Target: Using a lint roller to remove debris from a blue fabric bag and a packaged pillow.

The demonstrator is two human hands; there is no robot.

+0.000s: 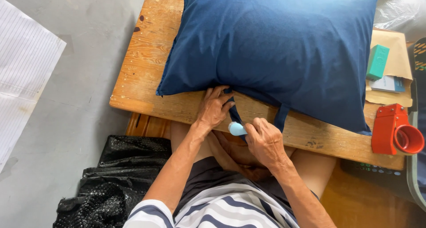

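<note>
A large dark blue cushion [275,46] lies on a low wooden table [146,55]. Two blue fabric ties hang from its near edge: one [234,114] by my hands, another [281,117] further right. My left hand [214,108] pinches the near tie against the cushion's edge. My right hand [265,141] holds a small light blue object [236,129] at that tie; what it is I cannot tell.
A red tape dispenser [395,130] stands on the table's right end. Behind it lie a teal block [377,62] and a brown envelope [397,55]. A black plastic bag [111,179] sits on the floor at left, and lined paper [22,72] further left.
</note>
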